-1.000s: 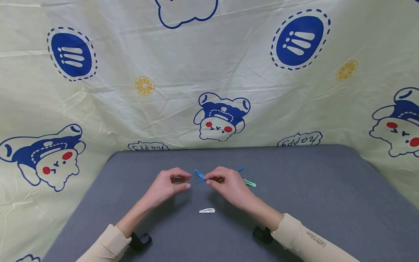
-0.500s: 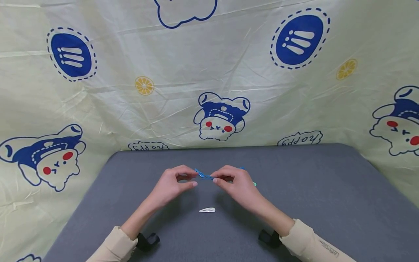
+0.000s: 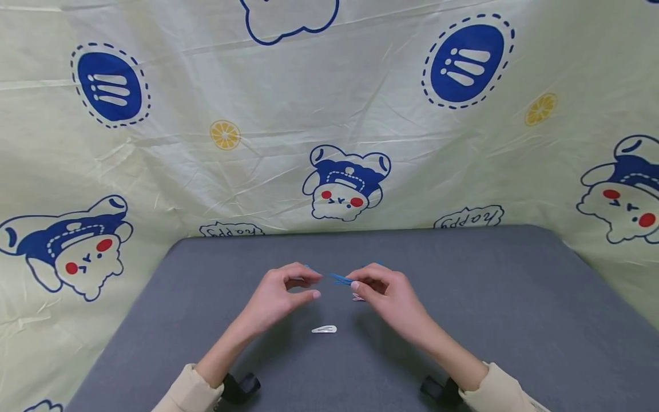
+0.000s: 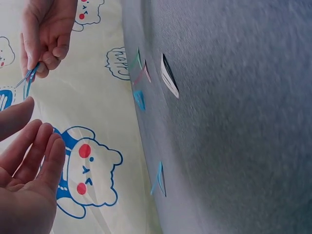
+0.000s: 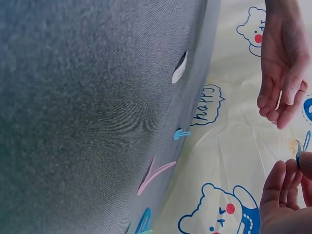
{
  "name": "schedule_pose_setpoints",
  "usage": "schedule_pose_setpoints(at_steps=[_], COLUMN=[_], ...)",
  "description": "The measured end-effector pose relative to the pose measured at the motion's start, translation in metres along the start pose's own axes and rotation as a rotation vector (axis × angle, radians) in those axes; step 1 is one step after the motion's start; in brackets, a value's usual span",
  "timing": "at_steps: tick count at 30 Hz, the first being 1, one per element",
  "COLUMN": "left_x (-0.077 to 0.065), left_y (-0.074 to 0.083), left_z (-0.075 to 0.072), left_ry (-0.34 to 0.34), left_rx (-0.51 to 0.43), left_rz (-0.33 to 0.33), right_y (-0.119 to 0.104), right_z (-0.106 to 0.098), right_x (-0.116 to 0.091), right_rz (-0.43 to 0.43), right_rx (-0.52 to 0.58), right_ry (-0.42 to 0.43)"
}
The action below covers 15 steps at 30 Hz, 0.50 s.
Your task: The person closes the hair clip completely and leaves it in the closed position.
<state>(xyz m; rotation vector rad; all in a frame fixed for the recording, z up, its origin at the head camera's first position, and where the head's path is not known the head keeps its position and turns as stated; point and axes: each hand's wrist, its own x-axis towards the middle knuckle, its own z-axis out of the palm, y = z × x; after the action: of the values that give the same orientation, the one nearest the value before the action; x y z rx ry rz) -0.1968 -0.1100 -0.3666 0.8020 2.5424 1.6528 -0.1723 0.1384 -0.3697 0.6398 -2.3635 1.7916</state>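
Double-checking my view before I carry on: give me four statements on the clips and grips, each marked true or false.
1. The right grip pinches a blue clip. True.
2. The left grip holds the white clip. False: it holds nothing; that clip lies on the grey table.
3. A pink clip rests on the table. True.
4. The white clip is farther from the person than the pink clip. False: it is nearer.

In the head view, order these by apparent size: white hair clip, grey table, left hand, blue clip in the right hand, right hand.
1. Grey table
2. Left hand and right hand: too alike to rank
3. White hair clip and blue clip: unsure, the blue one partly hidden
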Motion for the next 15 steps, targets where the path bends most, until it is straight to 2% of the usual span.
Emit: schedule_pose_setpoints(at_steps=[7, 15], left_x=[-0.005, -0.016], left_y=[0.005, 0.015], left_z=[0.005, 0.011], left_ry=[-0.005, 0.001], left_rx=[-0.057, -0.074], left_rz=[0.032, -0.006], right_y=[-0.005, -0.012], right_z=[-0.005, -0.003], right_x=[-0.011, -0.024], right_rz=[-0.016, 0.006], right_rx=[0.013, -0.033], right_ry=[0.026, 0.05])
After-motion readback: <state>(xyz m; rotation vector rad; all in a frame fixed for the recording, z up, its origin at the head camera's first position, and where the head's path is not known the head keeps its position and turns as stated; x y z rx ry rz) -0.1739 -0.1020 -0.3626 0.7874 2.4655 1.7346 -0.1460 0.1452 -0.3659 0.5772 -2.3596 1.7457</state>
